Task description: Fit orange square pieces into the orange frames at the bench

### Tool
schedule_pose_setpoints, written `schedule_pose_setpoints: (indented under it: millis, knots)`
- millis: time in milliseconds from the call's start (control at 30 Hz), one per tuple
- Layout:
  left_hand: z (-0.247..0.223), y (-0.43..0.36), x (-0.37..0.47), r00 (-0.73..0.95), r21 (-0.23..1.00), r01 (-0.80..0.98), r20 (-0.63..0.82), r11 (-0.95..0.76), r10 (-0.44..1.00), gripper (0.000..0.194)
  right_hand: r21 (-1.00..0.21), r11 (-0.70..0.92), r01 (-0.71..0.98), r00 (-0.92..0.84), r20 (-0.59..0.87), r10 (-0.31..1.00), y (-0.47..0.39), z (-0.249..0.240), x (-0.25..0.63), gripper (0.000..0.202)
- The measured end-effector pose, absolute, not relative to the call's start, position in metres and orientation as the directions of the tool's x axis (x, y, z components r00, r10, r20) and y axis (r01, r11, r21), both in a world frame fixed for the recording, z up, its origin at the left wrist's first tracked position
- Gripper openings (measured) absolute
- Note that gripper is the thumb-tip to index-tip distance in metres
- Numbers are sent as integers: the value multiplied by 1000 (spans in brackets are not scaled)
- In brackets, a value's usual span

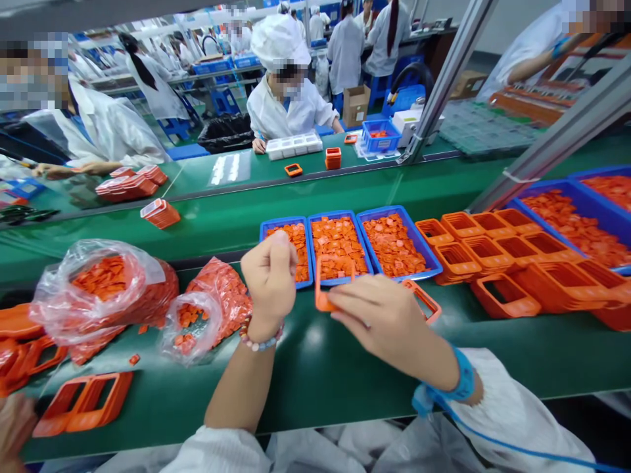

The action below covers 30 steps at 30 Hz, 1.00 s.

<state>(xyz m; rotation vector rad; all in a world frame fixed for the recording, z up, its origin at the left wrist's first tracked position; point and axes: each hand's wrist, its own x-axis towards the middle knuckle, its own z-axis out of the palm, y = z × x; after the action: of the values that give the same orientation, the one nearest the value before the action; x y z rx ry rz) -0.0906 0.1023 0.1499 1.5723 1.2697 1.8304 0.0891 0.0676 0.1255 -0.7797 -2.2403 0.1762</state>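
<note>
My right hand (387, 322) pinches a thin orange rectangular frame (323, 302) near its lower corner, tilted up above the table. Beside it, to the left, my left hand (269, 279) is raised with its fingers curled in; what they hold, if anything, is hidden. Behind both hands stand a left blue tray (261, 229), a middle blue tray (332, 213) and a right blue tray (434, 265), filled with small flat orange pieces. My left hand covers part of the left tray. Another orange frame (434, 309) lies on the table just past my right hand.
Stacked orange frames (486, 253) fill the right side. Two plastic bags (162, 289) (221, 299) of orange pieces sit at left, near more frames (93, 401). Another person's hand (14, 420) is at the lower left. A co-worker (288, 105) sits opposite. A metal post (446, 79) slants up at right.
</note>
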Motion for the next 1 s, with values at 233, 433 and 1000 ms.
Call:
schedule_pose_setpoints:
  millis: [233,433,1000]
  knots:
    - [160,103,-102,-362,792,191,607,-580,708,55,-200,842,500,-824,187,534,30,24,27,11]
    - [165,98,-104,-363,764,244,643,-597,674,56,-151,813,562,-817,52,575,48,1,1,14]
    - [166,97,-109,-358,763,232,644,-603,676,50,-300,771,562,-746,220,629,39,48,25,26]
